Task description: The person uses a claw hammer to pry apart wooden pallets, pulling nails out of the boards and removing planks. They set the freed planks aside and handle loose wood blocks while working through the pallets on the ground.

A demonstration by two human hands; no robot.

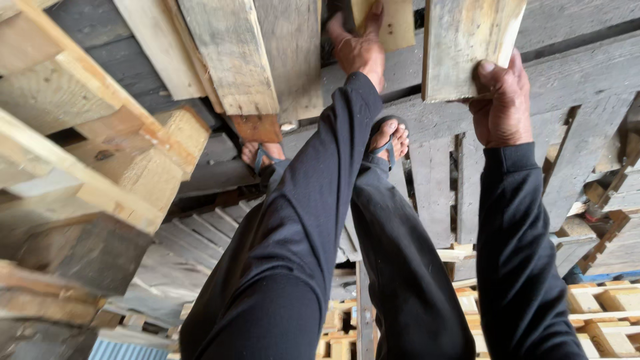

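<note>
My left hand grips the lower edge of a pale wooden block at the top centre, fingers wrapped over it. My right hand clasps the bottom corner of a weathered wooden plank at the top right. Both boards belong to a wooden pallet that I hold tilted in front of me. Both arms wear black long sleeves. Below, my feet in blue-strapped sandals stand on grey pallet boards.
A stack of rough wooden pallets rises at the left. More grey planks lean at the top centre. Pale new pallets lie at the lower right, and broken boards pile at the right edge.
</note>
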